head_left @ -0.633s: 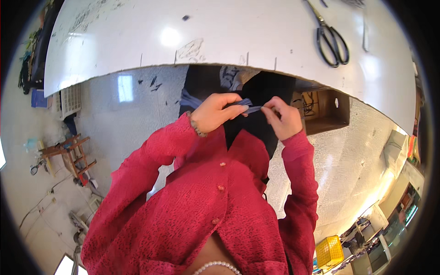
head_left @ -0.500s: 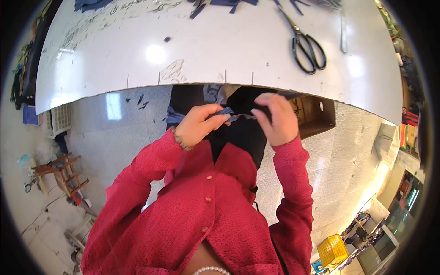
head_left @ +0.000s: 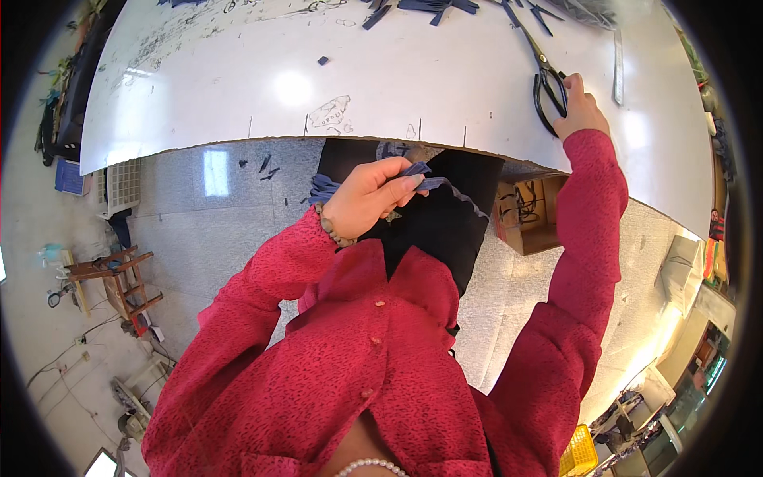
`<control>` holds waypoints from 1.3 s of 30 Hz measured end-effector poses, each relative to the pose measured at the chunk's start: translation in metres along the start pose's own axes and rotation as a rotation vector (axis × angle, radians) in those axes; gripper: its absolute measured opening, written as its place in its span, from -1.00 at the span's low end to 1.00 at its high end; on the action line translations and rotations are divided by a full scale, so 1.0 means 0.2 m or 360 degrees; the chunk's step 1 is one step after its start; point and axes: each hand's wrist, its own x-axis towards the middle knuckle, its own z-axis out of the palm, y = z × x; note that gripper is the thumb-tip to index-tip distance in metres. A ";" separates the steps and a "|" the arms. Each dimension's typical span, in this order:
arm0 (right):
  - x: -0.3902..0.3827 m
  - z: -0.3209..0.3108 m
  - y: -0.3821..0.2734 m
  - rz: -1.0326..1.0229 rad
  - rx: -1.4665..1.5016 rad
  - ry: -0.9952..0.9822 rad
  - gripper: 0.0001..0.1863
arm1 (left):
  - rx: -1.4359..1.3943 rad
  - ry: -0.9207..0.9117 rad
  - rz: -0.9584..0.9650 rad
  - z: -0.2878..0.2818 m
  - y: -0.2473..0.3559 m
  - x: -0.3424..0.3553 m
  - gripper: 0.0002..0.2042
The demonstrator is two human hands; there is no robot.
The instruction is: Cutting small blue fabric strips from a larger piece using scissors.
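Note:
My left hand (head_left: 372, 196) is closed around a bundle of blue-grey fabric strips (head_left: 324, 188), above my lap. The bundle's ends stick out on both sides of the fist. One thin, wavy strip (head_left: 462, 199) trails off to the right over my dark trousers. On the white table, my right hand (head_left: 584, 111) is at the black-handled scissors (head_left: 547, 89), its fingers closed about the right handle loop, which they partly hide. The scissors' blades point toward the far side of the table.
More blue strips (head_left: 437, 8) lie at the table's far side, near a metal ruler-like strip (head_left: 618, 67). The table (head_left: 214, 111) has a rough front edge. Below it stands an open cardboard box (head_left: 540, 238). A wooden stool (head_left: 119, 278) is at left, a yellow basket (head_left: 580, 451) at lower right.
My right hand has left the strips and reached up and right to the scissors. My left hand still holds the bundle, and the thin strip now hangs loose.

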 end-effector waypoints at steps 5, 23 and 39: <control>-0.03 -0.03 0.06 -0.0073 0.0168 -0.0099 -0.35 | -0.0001 0.0037 0.0029 0.01 -0.01 0.00 -0.79; -1.29 0.32 -0.17 0.0046 0.3125 -0.1200 -0.01 | -0.0011 0.0214 0.0197 0.06 -0.05 0.06 -0.82; -1.23 0.33 -0.24 -0.0153 0.2810 -0.1082 -0.09 | -0.0261 0.0005 0.0145 0.14 -0.09 0.06 -0.81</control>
